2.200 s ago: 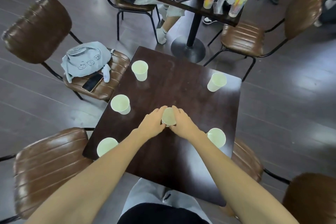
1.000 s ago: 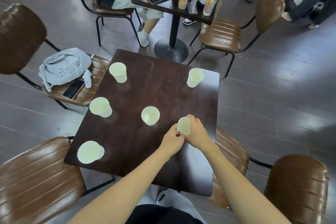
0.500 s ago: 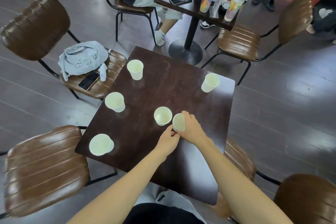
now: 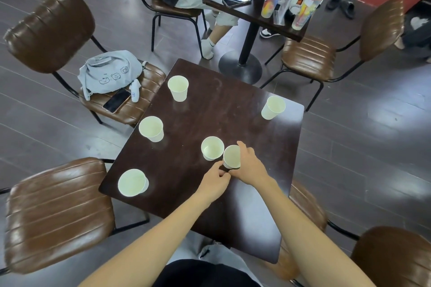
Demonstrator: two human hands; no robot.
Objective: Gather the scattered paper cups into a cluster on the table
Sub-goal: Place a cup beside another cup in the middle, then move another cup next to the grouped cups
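Note:
Several pale paper cups stand on a dark square table (image 4: 233, 202). My right hand (image 4: 250, 166) is wrapped around one cup (image 4: 231, 156), which touches a second cup (image 4: 211, 148) at the table's middle. My left hand (image 4: 215, 183) rests just below that held cup, its fingertips at the cup's base. Other cups stand apart: one at the far left corner (image 4: 178, 88), one at the far right (image 4: 272, 107), one at the left edge (image 4: 151, 128), one at the near left corner (image 4: 133, 182).
Brown padded chairs ring the table; the left one (image 4: 130, 105) holds a grey bag (image 4: 109, 72) and a phone (image 4: 116, 100). Beyond stands another table (image 4: 254, 16) with a laptop and drinks, where a person sits.
Both hands let go of the middle cup, fetched the near right cup and slid it left against the middle one. The camera view shifted a little.

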